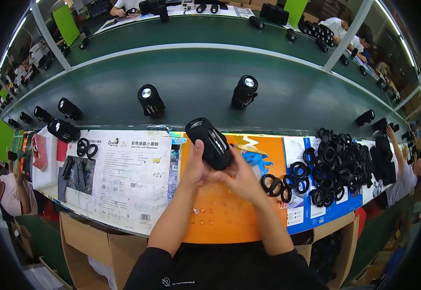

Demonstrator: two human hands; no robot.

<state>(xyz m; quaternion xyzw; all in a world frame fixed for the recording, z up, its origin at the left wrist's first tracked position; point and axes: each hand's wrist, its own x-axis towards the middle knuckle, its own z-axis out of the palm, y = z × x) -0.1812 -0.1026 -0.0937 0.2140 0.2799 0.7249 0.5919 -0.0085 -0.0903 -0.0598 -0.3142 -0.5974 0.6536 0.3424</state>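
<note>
A black cylindrical portable speaker [207, 141] is held tilted above the orange board in front of me. My left hand [197, 166] is closed round its left side, thumb up along the body. On the other side my right hand [241, 173] grips its lower right end. Several loose black rings [275, 186] lie on the board just right of my right hand. Beyond that hand are a crumpled blue piece [257, 161] and a yellow tool-like strip [250, 149], whose kind I cannot make out.
A large heap of black rings [333, 166] covers the blue board at right. Two speakers [151, 100] stand upright on the green conveyor belt [196, 87] ahead. More speakers [64, 130] cluster at left. Cardboard boxes [87, 241] sit below the table edge. Co-workers [406, 174] flank both sides.
</note>
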